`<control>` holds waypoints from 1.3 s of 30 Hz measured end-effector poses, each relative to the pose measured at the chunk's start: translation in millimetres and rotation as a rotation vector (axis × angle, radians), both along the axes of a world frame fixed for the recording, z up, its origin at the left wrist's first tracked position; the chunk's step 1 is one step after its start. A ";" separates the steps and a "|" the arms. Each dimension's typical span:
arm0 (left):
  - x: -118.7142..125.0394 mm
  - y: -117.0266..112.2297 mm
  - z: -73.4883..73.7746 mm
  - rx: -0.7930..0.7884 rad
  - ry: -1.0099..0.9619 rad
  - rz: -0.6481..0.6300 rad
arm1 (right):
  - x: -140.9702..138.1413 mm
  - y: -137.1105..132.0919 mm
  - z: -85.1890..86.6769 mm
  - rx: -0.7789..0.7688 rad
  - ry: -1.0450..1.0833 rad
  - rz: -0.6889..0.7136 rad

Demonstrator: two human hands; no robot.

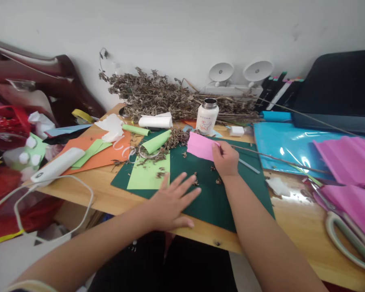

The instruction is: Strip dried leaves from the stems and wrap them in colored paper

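Note:
My right hand (225,159) pinches the edge of a folded pink paper (200,146) that lies on the dark green cutting mat (212,194). Fingers spread, my left hand (171,201) rests flat on the mat near the table's front edge and holds nothing. A light green paper sheet (148,172) lies on the mat just left of that hand. Dried plant crumbs are scattered over the mat between the two hands.
A heap of dried twigs (170,95) lies at the back by a white bottle (207,115). Orange paper (94,152), green paper rolls and a white device (57,165) sit left. Blue film (285,142), pink tissue (349,158) and scissors (349,235) lie right.

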State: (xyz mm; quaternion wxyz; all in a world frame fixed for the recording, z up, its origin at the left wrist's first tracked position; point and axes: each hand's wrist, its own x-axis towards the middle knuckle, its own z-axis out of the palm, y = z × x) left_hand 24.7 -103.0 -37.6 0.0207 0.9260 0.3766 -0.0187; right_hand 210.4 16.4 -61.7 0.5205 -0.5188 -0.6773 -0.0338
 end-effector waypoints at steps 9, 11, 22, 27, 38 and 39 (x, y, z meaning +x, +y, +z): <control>23.4 61.8 -10.0 -0.027 0.038 0.076 | 5.6 2.0 4.0 -0.006 0.110 -0.015; 3.9 79.3 -6.2 0.006 0.093 0.234 | 7.1 3.3 3.2 0.016 0.144 -0.019; 84.1 35.6 -10.6 0.028 -0.122 0.019 | 20.1 10.6 0.8 0.250 0.261 -0.143; 80.1 74.8 -19.5 0.054 -0.082 0.263 | 15.5 8.3 0.5 0.222 0.148 -0.012; 10.4 106.1 14.7 0.309 -0.300 0.740 | 2.7 4.9 5.6 0.052 0.006 0.102; 10.4 104.3 16.6 0.305 -0.351 0.700 | 2.2 4.7 5.6 0.031 0.017 0.100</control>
